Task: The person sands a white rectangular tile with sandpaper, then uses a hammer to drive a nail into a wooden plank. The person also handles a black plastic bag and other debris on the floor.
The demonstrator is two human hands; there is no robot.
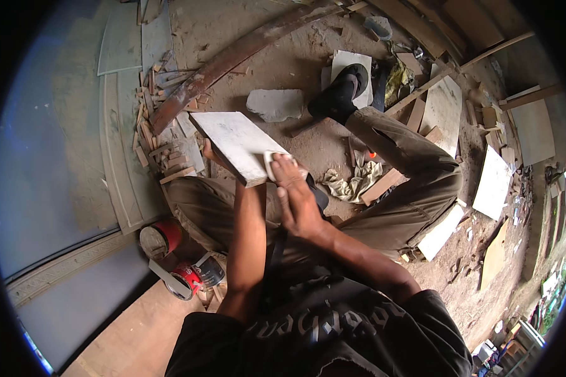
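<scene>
A flat rectangular board (pixel 233 141) with a white, scuffed top face is held tilted above my lap. My left hand (pixel 209 151) grips it from below; a few fingers show at its left edge, and the rest of that hand is hidden behind the board. My right hand (pixel 299 198) lies over the board's near right corner, fingers together. Under those fingers is a small off-white pad (pixel 269 164), perhaps folded sandpaper, pressed against the board's face. Most of the pad is covered by the fingers.
Wood offcuts (pixel 182 151) are heaped on the left. Two open cans (pixel 160 239) (pixel 185 276) stand by my left knee. A curved timber (pixel 233 60) crosses the floor ahead. A crumpled cloth (pixel 355 182) lies between my legs; white panels (pixel 492 182) lie to the right.
</scene>
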